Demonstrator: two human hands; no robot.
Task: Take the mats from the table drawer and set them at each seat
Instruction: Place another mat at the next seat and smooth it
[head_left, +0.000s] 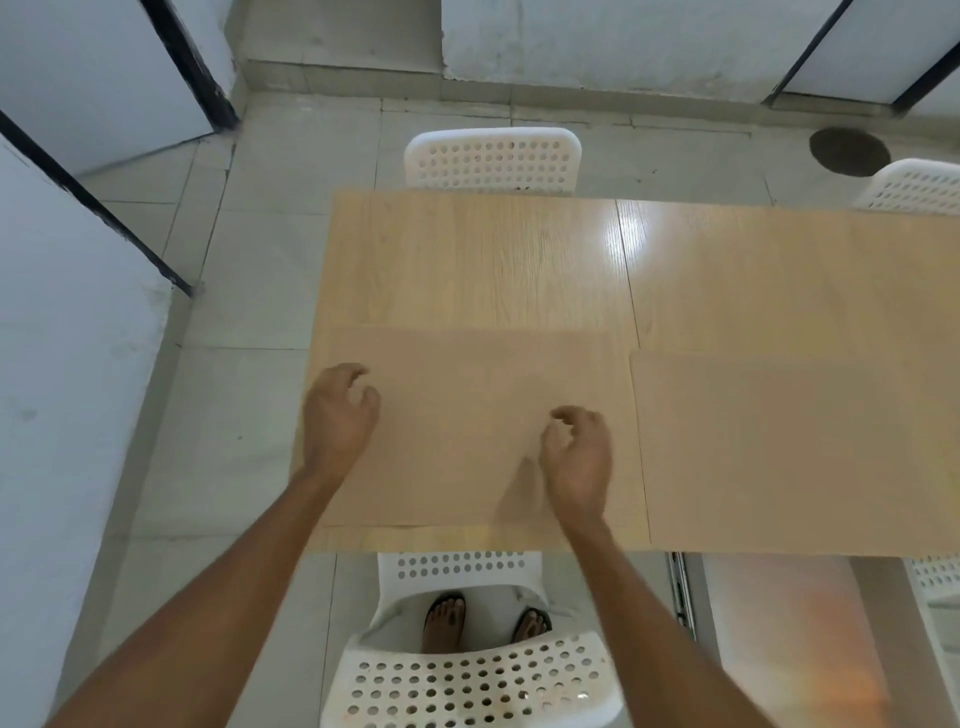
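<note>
Both hands, the left hand (337, 415) and right hand (579, 449), hover loosely curled, holding nothing, over 1 mat (467, 415) lying flat on the worktop (493, 260). A 2nd mat (779, 447) lies right of them. The mats look thin, light, bendy; pinch an edge.

Both bare forearms reach forward from the bottom of the view, roughly parallel. The left hand (337, 415) hangs palm down with its fingers loosely curled, holding nothing. The right hand (579, 452) is palm down too, slightly nearer the body, fingers likewise loosely curled and empty.
</note>
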